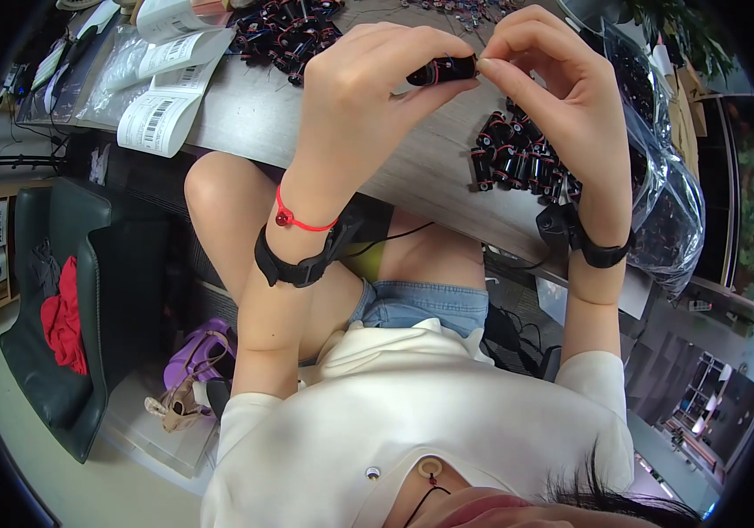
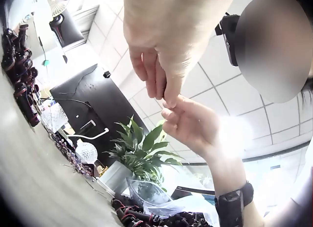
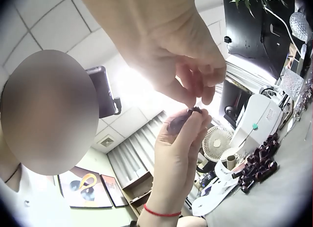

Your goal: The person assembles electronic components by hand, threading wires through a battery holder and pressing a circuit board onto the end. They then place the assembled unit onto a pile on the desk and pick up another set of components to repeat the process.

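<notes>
My left hand (image 1: 355,84), with a red cord bracelet, pinches a small black cylindrical part (image 1: 445,70) between thumb and fingers, raised above the table. At the part's far end, my right hand (image 1: 562,97) has its thumb and index fingertips pinched together on the tip. The right wrist view shows the part (image 3: 178,123) lying along the left thumb, its dark end just under the right fingertips. In the left wrist view the fingers hide the part. Similar black parts with red rings (image 1: 518,154) lie in a heap under the right hand.
Another pile of black parts (image 1: 284,35) sits at the back of the grey table (image 1: 249,119). White barcode-labelled sheets (image 1: 152,119) and plastic bags lie at the left. A large clear plastic bag (image 1: 672,224) hangs at the table's right side. A green chair (image 1: 86,229) stands on the left.
</notes>
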`<state>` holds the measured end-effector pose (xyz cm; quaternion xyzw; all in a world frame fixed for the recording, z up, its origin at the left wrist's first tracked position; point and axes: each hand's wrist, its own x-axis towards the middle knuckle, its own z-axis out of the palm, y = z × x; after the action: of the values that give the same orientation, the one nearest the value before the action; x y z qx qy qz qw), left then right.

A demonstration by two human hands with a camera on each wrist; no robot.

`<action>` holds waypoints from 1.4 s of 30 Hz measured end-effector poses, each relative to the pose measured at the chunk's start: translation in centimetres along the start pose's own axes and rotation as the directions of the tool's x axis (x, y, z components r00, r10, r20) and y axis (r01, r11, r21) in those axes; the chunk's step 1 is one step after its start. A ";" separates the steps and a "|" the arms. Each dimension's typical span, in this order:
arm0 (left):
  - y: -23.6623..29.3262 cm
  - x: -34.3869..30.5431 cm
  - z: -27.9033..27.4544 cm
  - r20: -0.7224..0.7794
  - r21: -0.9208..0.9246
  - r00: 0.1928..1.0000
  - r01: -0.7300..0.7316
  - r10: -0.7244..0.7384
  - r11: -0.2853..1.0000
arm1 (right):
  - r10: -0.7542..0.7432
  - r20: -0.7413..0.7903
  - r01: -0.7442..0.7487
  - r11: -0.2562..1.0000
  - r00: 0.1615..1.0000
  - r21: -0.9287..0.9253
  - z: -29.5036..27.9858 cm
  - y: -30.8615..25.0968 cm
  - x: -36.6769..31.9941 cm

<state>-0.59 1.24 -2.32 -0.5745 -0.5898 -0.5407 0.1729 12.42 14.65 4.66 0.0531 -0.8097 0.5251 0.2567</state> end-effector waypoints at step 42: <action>-0.5 -0.4 1.8 -0.320 0.080 0.875 -0.356 0.362 0.931 | 0.200 0.066 -0.209 0.962 0.978 0.177 0.1 1.7 -1.9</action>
<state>-0.19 2.64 -3.52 -0.5735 -0.4407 -0.5819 0.3717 13.42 14.99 2.40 0.0048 -0.7648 0.6198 0.1760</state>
